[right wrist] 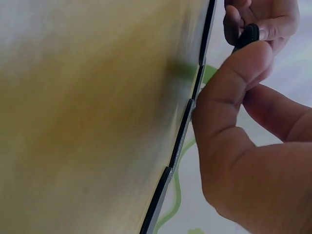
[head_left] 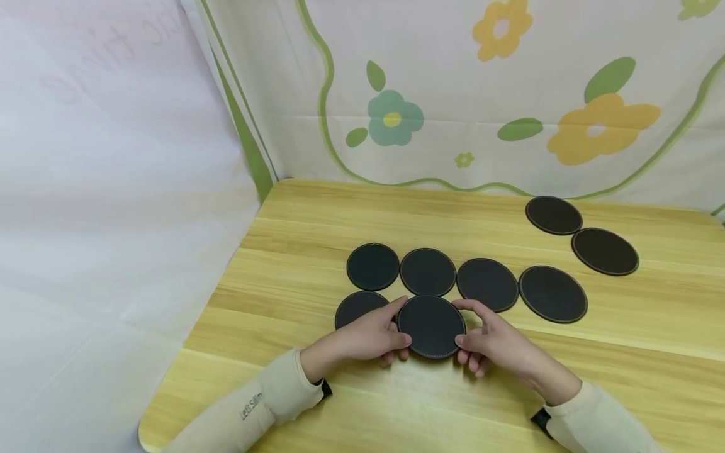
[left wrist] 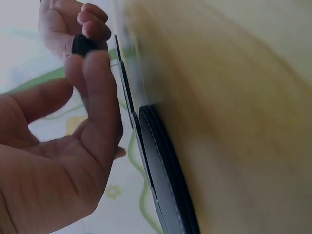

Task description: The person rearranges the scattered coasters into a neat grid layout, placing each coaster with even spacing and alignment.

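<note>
Both hands hold a round black coaster (head_left: 432, 327) by its opposite sides, slightly above the wooden table. My left hand (head_left: 374, 332) pinches its left edge, thumb on the near side. At its right edge, my right hand (head_left: 498, 346) pinches with thumb and fingers. Edge-on, the held coaster (left wrist: 83, 45) shows between the hands in the left wrist view, and the same coaster (right wrist: 249, 35) in the right wrist view. Partly behind my left hand lies another black coaster (head_left: 359, 308); its edge (left wrist: 170, 180) looks thick and layered from the left wrist.
Beyond the hands, a row of black coasters (head_left: 427, 272) lies edge to edge across the wooden table (head_left: 272, 296). Two more coasters (head_left: 605, 251) lie near the back right. A white flowered cloth (head_left: 442, 75) hangs behind the table, and a white sheet (head_left: 113, 220) hangs at left.
</note>
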A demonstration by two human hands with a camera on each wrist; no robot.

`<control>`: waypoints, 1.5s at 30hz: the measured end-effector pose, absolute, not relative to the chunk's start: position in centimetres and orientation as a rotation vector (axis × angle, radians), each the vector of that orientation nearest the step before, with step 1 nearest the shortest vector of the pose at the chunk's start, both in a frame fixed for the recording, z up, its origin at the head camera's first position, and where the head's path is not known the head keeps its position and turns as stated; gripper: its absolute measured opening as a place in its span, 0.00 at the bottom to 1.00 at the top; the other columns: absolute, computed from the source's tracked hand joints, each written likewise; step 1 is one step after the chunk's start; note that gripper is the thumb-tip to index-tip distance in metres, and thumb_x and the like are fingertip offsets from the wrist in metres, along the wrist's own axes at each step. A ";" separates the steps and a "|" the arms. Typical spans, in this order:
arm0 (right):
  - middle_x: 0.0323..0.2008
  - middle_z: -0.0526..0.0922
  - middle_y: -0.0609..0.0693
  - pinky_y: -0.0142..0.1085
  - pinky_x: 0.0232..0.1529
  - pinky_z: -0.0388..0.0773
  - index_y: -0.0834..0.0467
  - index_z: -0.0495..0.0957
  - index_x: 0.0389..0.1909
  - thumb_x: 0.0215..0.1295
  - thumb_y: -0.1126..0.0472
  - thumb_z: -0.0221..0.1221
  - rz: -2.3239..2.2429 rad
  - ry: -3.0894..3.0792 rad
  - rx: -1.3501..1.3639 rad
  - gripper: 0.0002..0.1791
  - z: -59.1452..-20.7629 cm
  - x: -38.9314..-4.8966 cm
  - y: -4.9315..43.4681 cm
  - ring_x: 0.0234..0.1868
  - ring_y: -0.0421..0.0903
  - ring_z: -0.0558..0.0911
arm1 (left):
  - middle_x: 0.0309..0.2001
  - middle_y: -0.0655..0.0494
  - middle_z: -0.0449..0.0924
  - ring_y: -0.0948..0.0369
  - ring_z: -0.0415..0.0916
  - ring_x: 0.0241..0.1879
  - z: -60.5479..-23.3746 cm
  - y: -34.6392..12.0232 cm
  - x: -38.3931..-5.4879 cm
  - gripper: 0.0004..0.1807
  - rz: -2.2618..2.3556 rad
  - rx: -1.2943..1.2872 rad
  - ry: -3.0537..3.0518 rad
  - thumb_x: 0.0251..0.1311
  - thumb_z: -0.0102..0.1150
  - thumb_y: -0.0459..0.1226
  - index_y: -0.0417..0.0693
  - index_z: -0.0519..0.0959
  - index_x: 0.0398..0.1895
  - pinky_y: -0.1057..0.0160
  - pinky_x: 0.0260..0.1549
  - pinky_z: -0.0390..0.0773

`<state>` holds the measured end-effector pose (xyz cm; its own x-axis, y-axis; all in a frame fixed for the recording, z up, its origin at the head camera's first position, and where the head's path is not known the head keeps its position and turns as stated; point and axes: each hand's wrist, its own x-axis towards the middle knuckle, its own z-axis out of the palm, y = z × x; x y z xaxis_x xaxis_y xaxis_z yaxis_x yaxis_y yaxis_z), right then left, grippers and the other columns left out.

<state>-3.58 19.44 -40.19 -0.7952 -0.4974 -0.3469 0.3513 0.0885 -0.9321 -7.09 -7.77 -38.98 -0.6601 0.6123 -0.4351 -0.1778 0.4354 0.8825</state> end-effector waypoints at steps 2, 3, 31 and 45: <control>0.27 0.82 0.61 0.36 0.23 0.81 0.62 0.41 0.77 0.73 0.68 0.56 -1.758 1.753 -0.148 0.41 -40.2 -3.6 19.4 0.19 0.43 0.78 | 0.31 0.46 0.85 0.59 0.73 0.17 -39.0 -7.9 -7.1 0.44 1.268 0.369 1.903 0.73 0.57 0.34 0.45 0.42 0.82 0.63 0.20 0.78; 0.28 0.82 0.62 0.36 0.23 0.81 0.62 0.41 0.77 0.73 0.68 0.56 -1.751 1.753 -0.151 0.41 -40.3 -3.6 19.4 0.19 0.43 0.78 | 0.31 0.45 0.84 0.59 0.73 0.17 -38.9 -8.0 -7.2 0.44 1.257 0.367 1.897 0.73 0.57 0.35 0.46 0.41 0.82 0.63 0.20 0.79; 0.30 0.82 0.58 0.43 0.25 0.83 0.74 0.38 0.77 0.73 0.65 0.57 -1.584 1.903 -0.126 0.45 -40.2 -2.9 18.4 0.24 0.51 0.81 | 0.32 0.57 0.76 0.63 0.73 0.27 -37.9 -8.1 -8.3 0.33 0.718 0.641 2.225 0.72 0.57 0.45 0.47 0.60 0.75 0.65 0.32 0.71; 0.31 0.81 0.57 0.42 0.27 0.83 0.76 0.38 0.76 0.73 0.64 0.57 -1.560 1.939 -0.129 0.45 -39.9 -3.2 18.5 0.27 0.52 0.81 | 0.37 0.61 0.76 0.65 0.74 0.38 -38.2 -8.1 -8.6 0.36 0.654 0.681 2.240 0.73 0.56 0.46 0.46 0.56 0.79 0.64 0.44 0.72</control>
